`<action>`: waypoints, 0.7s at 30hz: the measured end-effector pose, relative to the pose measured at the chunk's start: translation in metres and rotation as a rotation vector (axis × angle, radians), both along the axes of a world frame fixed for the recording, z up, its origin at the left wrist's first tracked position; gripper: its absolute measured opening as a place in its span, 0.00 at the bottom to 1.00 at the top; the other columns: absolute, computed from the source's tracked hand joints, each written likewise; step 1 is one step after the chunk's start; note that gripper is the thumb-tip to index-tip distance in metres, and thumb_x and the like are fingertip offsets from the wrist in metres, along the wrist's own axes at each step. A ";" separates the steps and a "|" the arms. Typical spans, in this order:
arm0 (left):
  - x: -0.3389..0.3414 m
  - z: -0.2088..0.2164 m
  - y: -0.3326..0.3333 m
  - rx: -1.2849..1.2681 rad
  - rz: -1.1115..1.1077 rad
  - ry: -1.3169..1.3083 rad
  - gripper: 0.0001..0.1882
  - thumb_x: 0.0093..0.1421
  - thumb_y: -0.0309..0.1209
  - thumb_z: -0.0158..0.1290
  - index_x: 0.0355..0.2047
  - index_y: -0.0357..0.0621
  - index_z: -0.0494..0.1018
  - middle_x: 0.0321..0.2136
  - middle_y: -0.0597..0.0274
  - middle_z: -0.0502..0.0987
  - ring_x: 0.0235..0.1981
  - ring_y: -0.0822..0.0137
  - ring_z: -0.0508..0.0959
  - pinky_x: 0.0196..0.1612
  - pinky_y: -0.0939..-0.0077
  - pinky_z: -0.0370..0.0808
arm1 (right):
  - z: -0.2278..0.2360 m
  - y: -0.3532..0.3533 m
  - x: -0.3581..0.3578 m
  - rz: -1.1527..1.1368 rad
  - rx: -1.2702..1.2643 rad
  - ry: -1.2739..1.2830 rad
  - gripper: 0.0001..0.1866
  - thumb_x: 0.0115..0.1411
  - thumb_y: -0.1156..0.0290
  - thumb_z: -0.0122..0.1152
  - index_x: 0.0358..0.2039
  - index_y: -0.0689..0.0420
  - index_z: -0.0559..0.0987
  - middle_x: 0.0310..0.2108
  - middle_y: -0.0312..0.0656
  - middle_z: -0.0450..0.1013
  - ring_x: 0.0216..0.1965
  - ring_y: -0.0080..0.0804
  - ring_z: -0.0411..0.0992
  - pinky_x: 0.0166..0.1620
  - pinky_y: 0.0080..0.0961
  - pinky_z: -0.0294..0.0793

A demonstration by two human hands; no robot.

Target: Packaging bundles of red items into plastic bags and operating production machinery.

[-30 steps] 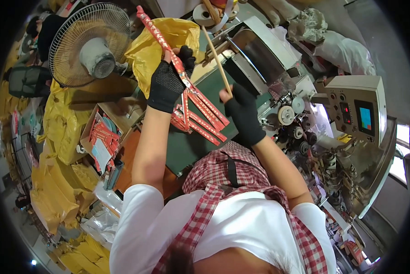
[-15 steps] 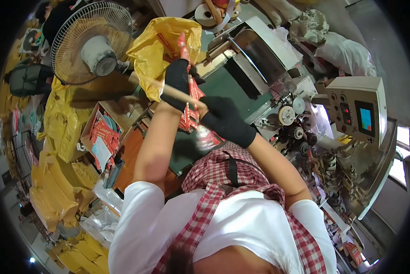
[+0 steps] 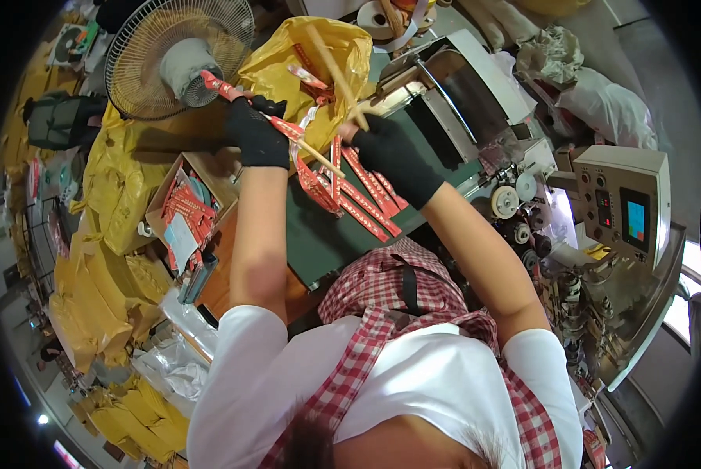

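Note:
My left hand [image 3: 257, 137], in a black glove with bare fingertips, is closed around a red printed wrapper [image 3: 219, 84]. From the wrapper's lower end a bare wooden stick [image 3: 319, 158] pokes out toward the middle. My right hand [image 3: 401, 160], gloved the same way, grips a bundle of thin pale wooden sticks [image 3: 336, 72] slanting up over the yellow plastic bag [image 3: 276, 66]; their exact number is unclear. Between the hands, several loose red wrappers [image 3: 366, 205] lie spread over the green work surface [image 3: 311, 242]. More red pieces sit in the bag's mouth.
A fan [image 3: 182, 66] stands at the far left, by a cardboard box [image 3: 224, 184] of red wrappers. To the right are a machine with rollers [image 3: 505, 201] and a control panel [image 3: 624, 195]. Yellow sacks [image 3: 92, 301] fill the left side.
My hands have moved apart, the left one outward with the red wrapper. The sticks in my right hand now point up, and the loose wrappers lie spread on the green surface.

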State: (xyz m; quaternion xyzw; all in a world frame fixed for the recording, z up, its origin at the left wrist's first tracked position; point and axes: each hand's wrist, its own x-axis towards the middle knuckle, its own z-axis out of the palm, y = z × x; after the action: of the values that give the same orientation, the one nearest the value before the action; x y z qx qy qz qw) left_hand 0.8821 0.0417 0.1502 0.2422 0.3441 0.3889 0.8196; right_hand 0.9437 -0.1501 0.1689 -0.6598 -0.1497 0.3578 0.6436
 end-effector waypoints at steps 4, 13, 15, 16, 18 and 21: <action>0.018 -0.027 -0.003 0.241 -0.021 0.213 0.18 0.62 0.46 0.48 0.25 0.45 0.62 0.13 0.65 0.64 0.14 0.67 0.66 0.22 0.73 0.68 | 0.003 -0.022 -0.030 0.314 0.007 0.424 0.18 0.60 0.54 0.55 0.27 0.58 0.75 0.17 0.29 0.64 0.17 0.14 0.58 0.22 0.14 0.56; 0.067 -0.022 0.104 0.835 -0.099 0.586 0.19 0.58 0.42 0.47 0.33 0.35 0.70 0.25 0.53 0.74 0.26 0.57 0.75 0.35 0.65 0.72 | -0.006 -0.169 -0.048 0.088 -0.005 0.660 0.17 0.60 0.55 0.54 0.28 0.59 0.72 0.15 0.29 0.60 0.15 0.14 0.54 0.19 0.12 0.52; 0.066 -0.049 0.101 1.402 -0.130 1.459 0.27 0.58 0.44 0.49 0.48 0.31 0.65 0.38 0.45 0.74 0.39 0.50 0.75 0.45 0.61 0.70 | -0.003 -0.172 -0.047 0.075 0.015 0.642 0.17 0.60 0.56 0.54 0.28 0.59 0.72 0.15 0.29 0.60 0.15 0.14 0.55 0.18 0.12 0.51; 0.064 -0.061 0.085 1.557 -0.018 1.458 0.34 0.57 0.42 0.52 0.57 0.33 0.56 0.47 0.42 0.70 0.48 0.46 0.70 0.53 0.59 0.65 | -0.002 -0.176 -0.047 0.045 0.027 0.629 0.17 0.60 0.56 0.54 0.29 0.60 0.72 0.15 0.30 0.60 0.15 0.14 0.55 0.18 0.12 0.51; 0.061 -0.031 0.009 1.898 0.047 1.105 0.28 0.56 0.36 0.53 0.54 0.35 0.62 0.45 0.44 0.71 0.48 0.47 0.69 0.53 0.60 0.64 | -0.006 -0.185 -0.048 -0.048 0.039 0.665 0.17 0.61 0.57 0.53 0.28 0.59 0.72 0.15 0.30 0.60 0.14 0.14 0.54 0.18 0.12 0.51; 0.045 -0.011 -0.053 1.978 -0.164 0.654 0.19 0.51 0.29 0.55 0.45 0.41 0.70 0.38 0.48 0.73 0.43 0.49 0.72 0.49 0.59 0.67 | -0.003 -0.191 -0.050 -0.032 0.082 0.668 0.16 0.62 0.58 0.51 0.28 0.59 0.71 0.15 0.30 0.60 0.14 0.15 0.54 0.19 0.13 0.52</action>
State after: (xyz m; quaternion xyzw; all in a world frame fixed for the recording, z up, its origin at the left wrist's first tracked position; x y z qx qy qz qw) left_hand 0.9273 -0.0114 0.1391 0.9212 0.0597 0.3555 0.1463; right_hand 0.8940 -0.3410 0.1660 -0.4819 0.0657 0.5376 0.6888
